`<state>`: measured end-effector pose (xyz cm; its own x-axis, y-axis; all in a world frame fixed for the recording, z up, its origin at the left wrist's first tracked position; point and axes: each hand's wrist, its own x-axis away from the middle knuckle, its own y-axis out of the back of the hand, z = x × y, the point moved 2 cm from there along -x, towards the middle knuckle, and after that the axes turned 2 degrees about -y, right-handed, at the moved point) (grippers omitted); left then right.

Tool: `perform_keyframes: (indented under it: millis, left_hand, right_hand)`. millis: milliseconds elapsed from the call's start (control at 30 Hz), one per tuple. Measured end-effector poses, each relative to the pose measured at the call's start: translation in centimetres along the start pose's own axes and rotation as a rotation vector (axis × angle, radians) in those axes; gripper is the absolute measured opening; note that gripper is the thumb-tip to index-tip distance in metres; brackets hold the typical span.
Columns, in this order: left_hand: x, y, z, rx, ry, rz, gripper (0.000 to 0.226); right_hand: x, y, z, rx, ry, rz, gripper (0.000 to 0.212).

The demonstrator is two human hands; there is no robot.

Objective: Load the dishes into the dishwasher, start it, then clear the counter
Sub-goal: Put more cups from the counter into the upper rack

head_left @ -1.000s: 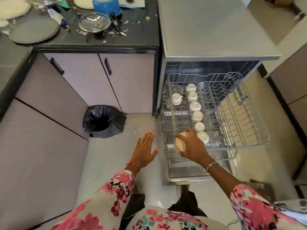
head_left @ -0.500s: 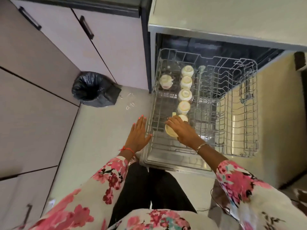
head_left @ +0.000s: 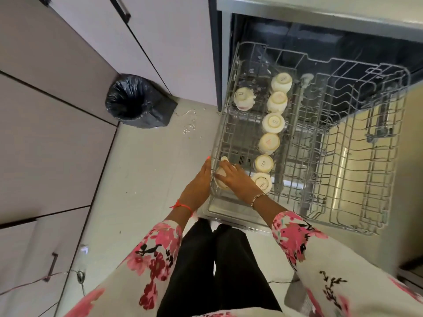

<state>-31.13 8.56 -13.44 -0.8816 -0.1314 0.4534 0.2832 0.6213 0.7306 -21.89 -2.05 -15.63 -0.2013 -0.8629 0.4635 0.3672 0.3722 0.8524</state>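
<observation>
Cream cups (head_left: 271, 143), grey wire rack (head_left: 343, 156), black bin bag (head_left: 135, 101), pink floral sleeves (head_left: 295, 234).

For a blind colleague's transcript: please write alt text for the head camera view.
A person's right hand holds a cream ceramic cup in the near left corner of a pulled-out grey wire dishwasher rack, the left hand flat against its outer side. Seven more cream cups sit upside down inside.

Pink-floral white sleeves (head_left: 158, 255), black trousers (head_left: 217, 271), red thread (head_left: 181, 205), metal bracelet (head_left: 257, 197).
</observation>
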Motion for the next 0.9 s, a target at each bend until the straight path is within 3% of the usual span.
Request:
perform_keyframes:
  millis: [233,367,567,900]
  left_hand:
    - [0.1,0.0,0.1,0.142,0.052,-0.056,0.077]
    - [0.1,0.2,0.2,0.062,0.041,-0.038,0.080]
    - [0.8,1.8,1.1,-0.148,0.006,-0.049,0.066]
    - [4.6,10.9,6.7,-0.283,0.094,-0.153,0.069]
  right_hand:
    - [0.3,-0.8,-0.4,-0.123,-0.068,-0.024,0.092]
    - [0.7,-0.6,-0.6,-0.261,-0.204,-0.022,0.088]
    - [0.8,1.3,-0.3,-0.311,-0.221,0.047,0.093]
    - [-2.2,11.0,2.5,-0.212,-0.258,-0.213,0.052]
